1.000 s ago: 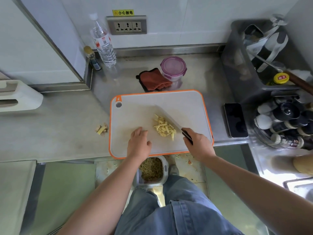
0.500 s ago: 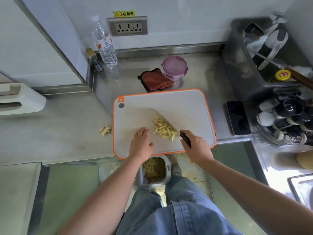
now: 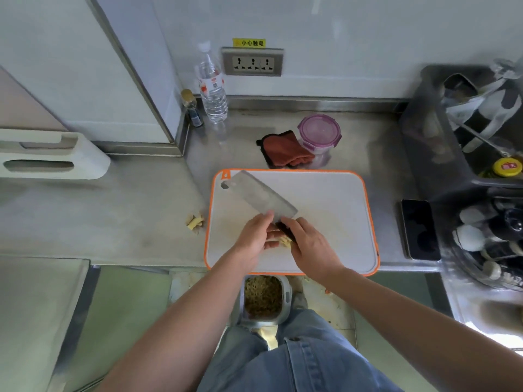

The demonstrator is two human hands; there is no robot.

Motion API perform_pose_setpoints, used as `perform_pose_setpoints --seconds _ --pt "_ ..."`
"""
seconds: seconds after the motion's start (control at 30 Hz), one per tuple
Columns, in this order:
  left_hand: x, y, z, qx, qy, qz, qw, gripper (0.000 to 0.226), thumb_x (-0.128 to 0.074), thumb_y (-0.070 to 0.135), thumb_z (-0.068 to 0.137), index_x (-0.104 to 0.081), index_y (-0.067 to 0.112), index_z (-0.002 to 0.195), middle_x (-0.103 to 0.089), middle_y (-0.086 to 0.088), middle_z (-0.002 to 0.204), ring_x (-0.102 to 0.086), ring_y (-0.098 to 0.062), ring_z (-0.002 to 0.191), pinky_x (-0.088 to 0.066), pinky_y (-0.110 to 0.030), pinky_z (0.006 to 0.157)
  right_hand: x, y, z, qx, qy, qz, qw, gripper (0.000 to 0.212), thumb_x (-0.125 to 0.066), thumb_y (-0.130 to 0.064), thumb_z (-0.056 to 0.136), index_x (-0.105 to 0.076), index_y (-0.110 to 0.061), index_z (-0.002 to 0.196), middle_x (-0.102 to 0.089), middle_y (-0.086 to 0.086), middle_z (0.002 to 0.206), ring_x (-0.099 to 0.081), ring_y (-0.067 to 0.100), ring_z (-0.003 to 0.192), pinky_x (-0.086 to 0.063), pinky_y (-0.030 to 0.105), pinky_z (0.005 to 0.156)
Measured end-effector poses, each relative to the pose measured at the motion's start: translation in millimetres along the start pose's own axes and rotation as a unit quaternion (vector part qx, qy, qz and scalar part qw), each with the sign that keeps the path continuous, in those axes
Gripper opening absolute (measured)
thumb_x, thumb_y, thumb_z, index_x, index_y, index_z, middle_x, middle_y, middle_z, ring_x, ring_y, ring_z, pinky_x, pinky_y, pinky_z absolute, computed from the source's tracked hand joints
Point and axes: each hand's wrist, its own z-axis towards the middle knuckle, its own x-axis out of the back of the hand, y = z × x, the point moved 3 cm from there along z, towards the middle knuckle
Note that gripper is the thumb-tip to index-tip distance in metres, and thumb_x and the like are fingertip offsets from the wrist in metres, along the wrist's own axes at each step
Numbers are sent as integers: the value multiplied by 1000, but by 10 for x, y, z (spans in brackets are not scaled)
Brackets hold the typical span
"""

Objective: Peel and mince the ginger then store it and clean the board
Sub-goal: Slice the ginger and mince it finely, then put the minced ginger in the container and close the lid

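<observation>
Gripping the cleaver (image 3: pixel 259 198), right hand (image 3: pixel 311 247); sign (image 3: pixel 249 42) reads 小心触电.

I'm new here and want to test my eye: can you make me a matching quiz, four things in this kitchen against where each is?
Things: 1 cleaver; 2 phone; 3 water bottle; 4 ginger scraps.
Places: a by the back wall; b left of the cutting board; c in the right hand; d right of the board.
Pairs: 1-c; 2-d; 3-a; 4-b.
</observation>
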Motion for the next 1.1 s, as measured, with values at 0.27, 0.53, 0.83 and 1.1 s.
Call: perform_pose_setpoints --seconds 0.27,0.53,0.83,1.1 --pt "646 77 39 -44 210 -33 976 19 -33 15 95 -50 23 97 -63 -17 102 -66 -34 84 -57 -47 78 -123 -346 380 75 -50 86 992 35 -54 -28 94 -53 -16 126 -59 1 118 -59 14 95 -46 29 85" --pt "1828 207 -137 -99 411 207 882 27 -34 14 100 -53 2 115 -60 -23 105 -56 -38 95 -37 -38 75 -546 -490 730 -27 -157 -59 985 45 -39 -29 100 -36 -18 143 -23 3 156 -25 25 140 -25 41 113" --pt "2362 141 -113 -7 352 297 888 42 -48 12 86 -45 17 127 -61 -6 96 -59 -33 89 -46 -35 73 -782 -611 854 -106 -196 -154 963 46 -35 -32 100 -33 -9 140 -12 10 156 -18 29 142 -28 44 109" --pt "2340 71 57 12 327 402 855 78 -50 8 89 -8 23 153 -27 -19 136 -31 -38 122 -31 -40 104 -763 -615 855 -102 -186 -153 965 46 -37 -30 100 -33 -11 141 -12 7 156 -21 28 140 -33 42 109"
